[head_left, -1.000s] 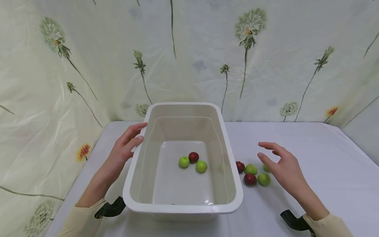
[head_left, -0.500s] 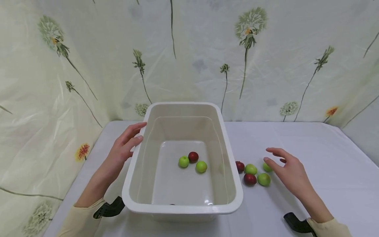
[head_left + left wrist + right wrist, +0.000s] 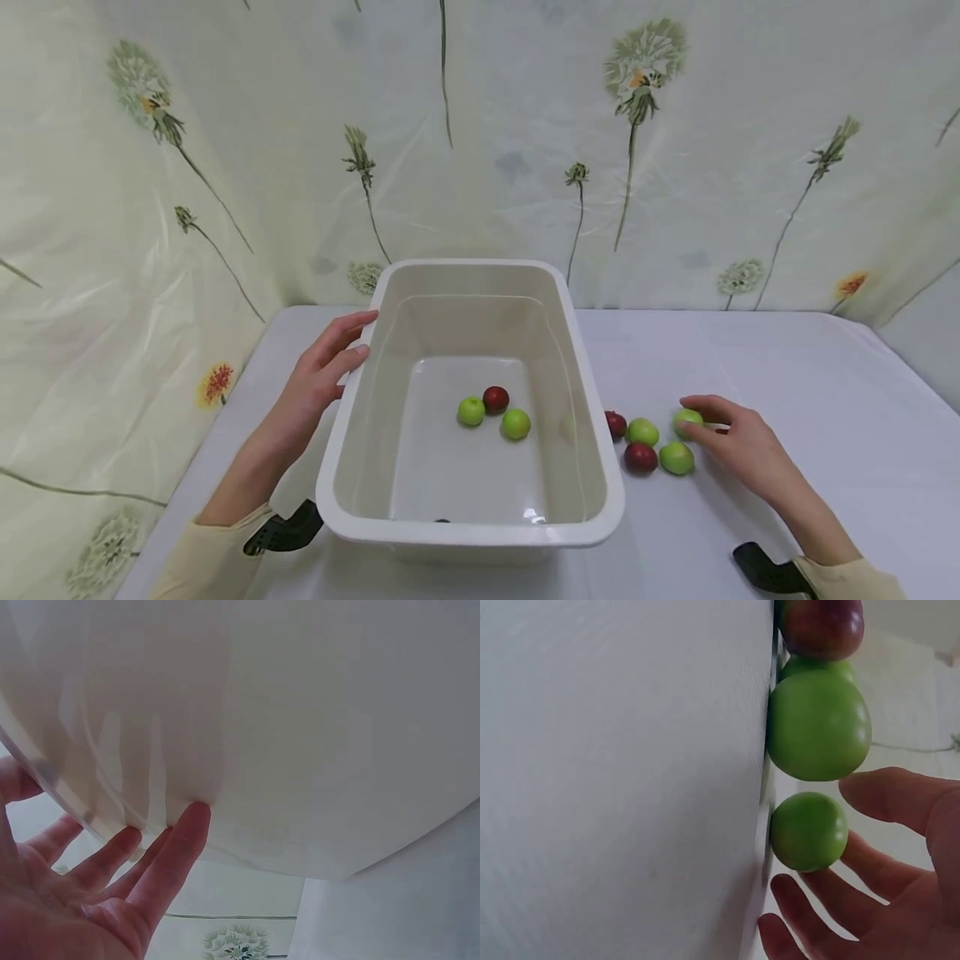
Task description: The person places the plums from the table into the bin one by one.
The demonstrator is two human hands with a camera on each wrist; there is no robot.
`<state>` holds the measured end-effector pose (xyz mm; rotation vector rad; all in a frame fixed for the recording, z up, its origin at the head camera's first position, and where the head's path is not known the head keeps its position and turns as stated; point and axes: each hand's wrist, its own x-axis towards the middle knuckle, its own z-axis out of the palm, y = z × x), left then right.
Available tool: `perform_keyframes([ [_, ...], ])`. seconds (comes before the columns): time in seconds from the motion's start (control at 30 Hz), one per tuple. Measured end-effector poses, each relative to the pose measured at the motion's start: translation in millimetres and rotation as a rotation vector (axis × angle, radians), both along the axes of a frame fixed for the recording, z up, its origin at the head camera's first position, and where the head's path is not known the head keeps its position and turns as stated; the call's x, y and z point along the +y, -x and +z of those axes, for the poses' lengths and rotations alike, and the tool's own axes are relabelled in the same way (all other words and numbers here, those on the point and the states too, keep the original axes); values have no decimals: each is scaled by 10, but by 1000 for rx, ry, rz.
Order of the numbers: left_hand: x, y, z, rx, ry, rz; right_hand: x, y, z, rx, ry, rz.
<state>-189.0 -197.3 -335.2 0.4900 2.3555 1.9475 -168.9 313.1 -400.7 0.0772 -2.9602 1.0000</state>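
Observation:
A deep whitish plastic tub [image 3: 600, 487] stands mid-table. Inside lie two green apples [image 3: 471, 411] [image 3: 515, 424] and one dark red apple [image 3: 496, 400]. My left hand [image 3: 318, 375] touches the tub's left side near the rim; in the left wrist view its extended fingertips rest against the outer wall. To the tub's right, a loose cluster holds red apples [image 3: 641, 458] and green apples [image 3: 677, 457]. My right hand [image 3: 746, 442] reaches around the farthest green apple [image 3: 687, 422], thumb and fingers spread. In the right wrist view, that apple [image 3: 808, 832] stays on the table between them, without a visible grip.
A white cloth covers the table [image 3: 847, 400]. A curtain with dandelion prints [image 3: 495, 125] hangs behind and on the left. A small dark object [image 3: 442, 522] barely shows over the tub's near rim. One red apple [image 3: 616, 425] is partly hidden by the tub.
My right hand has lowered and moved to the right, bringing its thumb and fingers around the farthest green apple. My left hand and the tub keep their places.

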Motion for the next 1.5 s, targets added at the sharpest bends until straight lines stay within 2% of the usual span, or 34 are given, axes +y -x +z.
perform_keyframes([
  [0.2,21,-1,-3,0,-2,-4,72,-10,-7,-34,-31,0],
  [0.8,13,-6,18,-1,6,3,65,20,14,-28,-72,-11],
  [1.17,11,-12,-12,19,-7,-6,-33,-9,69,-20,-34,-18],
  [1.5,9,14,-11,18,-4,-2,-105,-9,85,48,17,-14],
])
